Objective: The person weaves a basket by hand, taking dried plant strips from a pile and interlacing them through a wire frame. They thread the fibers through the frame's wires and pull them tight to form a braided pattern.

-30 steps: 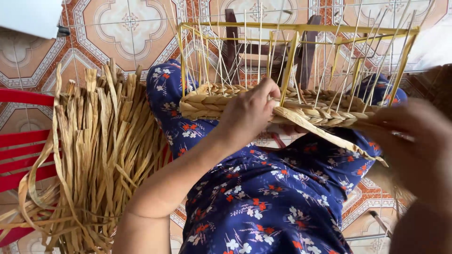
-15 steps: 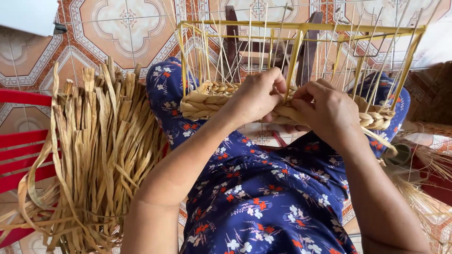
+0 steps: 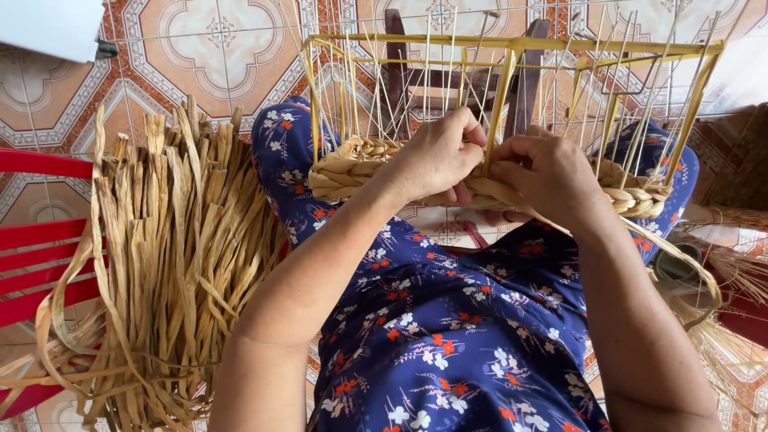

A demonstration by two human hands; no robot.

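- Low in the frame, I am looking down at a lap in blue floral cloth (image 3: 448, 344), with a bundle of dried straw strips (image 3: 176, 264) lying at lower left.
- At centre, my left hand (image 3: 436, 160) and right hand (image 3: 544, 172) are both closing on the braided rim (image 3: 352, 168), fingers curled tight around it.
- The braid is looking light, pliant and brittle; gripping beside the yellow frame (image 3: 500, 104) seems safest.
- Beyond, patterned floor tiles (image 3: 208, 48) are filling the top.

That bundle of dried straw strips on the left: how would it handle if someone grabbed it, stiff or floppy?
Probably floppy: the straw bundle has strips that curl and loop at the lower end. Likely light for its bulk, since the strips look thin, flat and dry. It would likely splay or shed strips if lifted at one spot; no tie is visible, and the strips fan out against the red chair.
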